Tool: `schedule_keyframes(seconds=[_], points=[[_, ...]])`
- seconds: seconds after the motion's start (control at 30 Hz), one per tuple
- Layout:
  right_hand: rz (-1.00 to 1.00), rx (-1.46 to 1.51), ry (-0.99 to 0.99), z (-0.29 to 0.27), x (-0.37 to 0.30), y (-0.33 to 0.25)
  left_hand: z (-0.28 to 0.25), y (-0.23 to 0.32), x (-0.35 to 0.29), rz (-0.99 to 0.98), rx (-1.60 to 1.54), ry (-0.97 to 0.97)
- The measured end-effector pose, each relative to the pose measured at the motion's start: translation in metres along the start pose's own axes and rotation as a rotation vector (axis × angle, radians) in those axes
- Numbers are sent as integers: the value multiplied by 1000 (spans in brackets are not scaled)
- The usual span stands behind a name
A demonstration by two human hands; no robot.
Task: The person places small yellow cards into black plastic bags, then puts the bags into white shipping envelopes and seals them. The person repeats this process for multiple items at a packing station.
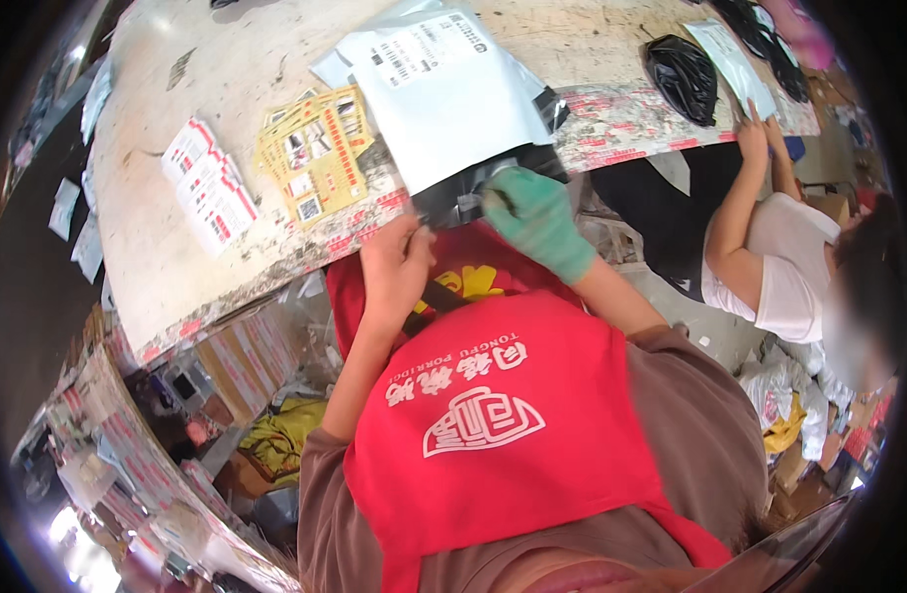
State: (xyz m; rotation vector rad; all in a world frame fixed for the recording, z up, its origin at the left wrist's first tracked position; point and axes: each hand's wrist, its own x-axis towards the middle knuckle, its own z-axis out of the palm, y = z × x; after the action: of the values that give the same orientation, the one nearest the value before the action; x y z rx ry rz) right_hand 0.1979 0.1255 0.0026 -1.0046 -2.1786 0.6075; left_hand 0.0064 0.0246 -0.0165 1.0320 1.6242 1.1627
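A black, shiny plastic bag [455, 205] lies at the table's near edge, partly under a white mailing bag [433, 119] with a printed label. My bare left hand [398, 259] has its fingers curled at the near left corner of the black plastic. On the right side, my right hand [540, 219], in a green glove, is bent round the plastic's edge and somewhat blurred. Its fingertips are partly hidden. Another pale mailing bag shows beneath the white one.
Yellow printed cards [320, 158] and a fanned stack of white-and-red slips [209, 188] lie on the worn table [246, 59] to the left. At the right, a co-worker [775, 247] handles a pale package [730, 69] beside a black bag [682, 79]. Boxes stand below the table.
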Motion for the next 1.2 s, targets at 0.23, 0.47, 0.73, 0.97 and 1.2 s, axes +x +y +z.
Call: schedule_keyframes(seconds=[0.23,0.47,0.73,0.97,1.2], points=[[635,-927,-858,-140,-159,138,-35,6,-23,-180,-69,-79],[-347,-483,-183,-95,-8,90,-37,47,37,860,896,-12],[-320,-87,-207,-60,-23,85,-13,20,38,346,331,139],[-81,175,97,-23,-2,59,-14,10,49,216,191,201],[-21,77,345,2,26,51,-7,13,60,364,481,383]])
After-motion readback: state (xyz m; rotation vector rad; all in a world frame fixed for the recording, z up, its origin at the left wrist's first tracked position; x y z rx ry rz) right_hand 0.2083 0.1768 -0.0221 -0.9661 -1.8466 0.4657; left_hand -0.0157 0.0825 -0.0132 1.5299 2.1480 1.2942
